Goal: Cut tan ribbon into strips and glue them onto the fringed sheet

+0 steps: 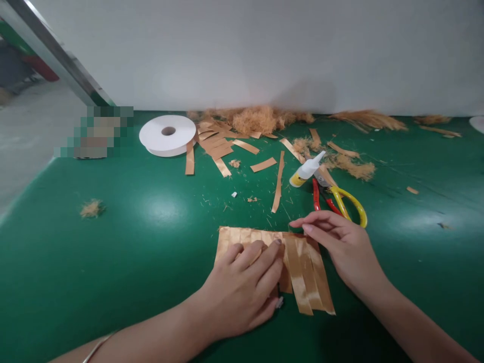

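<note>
A row of gold satin ribbon strips [308, 272] lies side by side on the green table, joined along its far edge. My left hand [245, 282] rests over the left and middle strips, fingers extended and pressing down. By its thumb is a small whitish bit that I cannot make out. At the far right corner of the row, my right hand [336, 237] has thumb and forefinger brought close together; whatever may be between them is too small to name. Just beyond it lie scissors [346, 199] with red and yellow handles, beside a white glue bottle [305, 171] with a yellow label.
A white ribbon roll [168, 138] lies at the back left, near a heap of cut gold ribbon pieces [217, 146]. Frayed tan fibres [260, 120] pile against the grey wall [227, 55]. Another fibre tuft [93, 208] sits at left. The table edge runs along the left.
</note>
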`<state>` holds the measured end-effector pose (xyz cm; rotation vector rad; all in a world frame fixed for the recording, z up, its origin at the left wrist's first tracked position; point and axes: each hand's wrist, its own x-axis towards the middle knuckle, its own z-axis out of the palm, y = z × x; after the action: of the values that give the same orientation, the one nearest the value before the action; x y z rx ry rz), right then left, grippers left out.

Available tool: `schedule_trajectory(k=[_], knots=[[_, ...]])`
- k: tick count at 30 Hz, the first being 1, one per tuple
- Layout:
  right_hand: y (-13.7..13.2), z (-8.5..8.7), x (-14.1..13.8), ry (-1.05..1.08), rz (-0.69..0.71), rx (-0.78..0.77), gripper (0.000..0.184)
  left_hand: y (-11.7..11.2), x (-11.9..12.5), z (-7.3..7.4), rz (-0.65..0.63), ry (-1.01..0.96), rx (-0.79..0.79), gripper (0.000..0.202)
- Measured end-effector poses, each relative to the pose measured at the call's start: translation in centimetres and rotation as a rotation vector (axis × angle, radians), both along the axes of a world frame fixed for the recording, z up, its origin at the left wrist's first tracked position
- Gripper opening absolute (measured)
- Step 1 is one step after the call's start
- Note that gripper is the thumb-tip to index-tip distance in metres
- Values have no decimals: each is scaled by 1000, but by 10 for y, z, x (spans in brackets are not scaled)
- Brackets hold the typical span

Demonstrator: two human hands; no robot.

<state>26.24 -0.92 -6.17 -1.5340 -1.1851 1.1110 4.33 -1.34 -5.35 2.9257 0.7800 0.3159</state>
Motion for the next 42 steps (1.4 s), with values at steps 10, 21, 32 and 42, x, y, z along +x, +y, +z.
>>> schedule_trajectory(k=[10, 21, 32, 42], knots=[[4, -1, 6, 138, -81, 20, 15, 0, 0, 0, -18, -33, -5, 43], [7, 0, 18, -320, -180, 219, 29, 2, -3, 8, 4, -85, -20, 39], [15, 3, 28, -316, -128, 160, 26, 110, 5, 44, 434, -180, -39, 21], [18, 5, 33, -293, -136, 238, 36, 182, 78, 20, 590, 184, -95, 33]])
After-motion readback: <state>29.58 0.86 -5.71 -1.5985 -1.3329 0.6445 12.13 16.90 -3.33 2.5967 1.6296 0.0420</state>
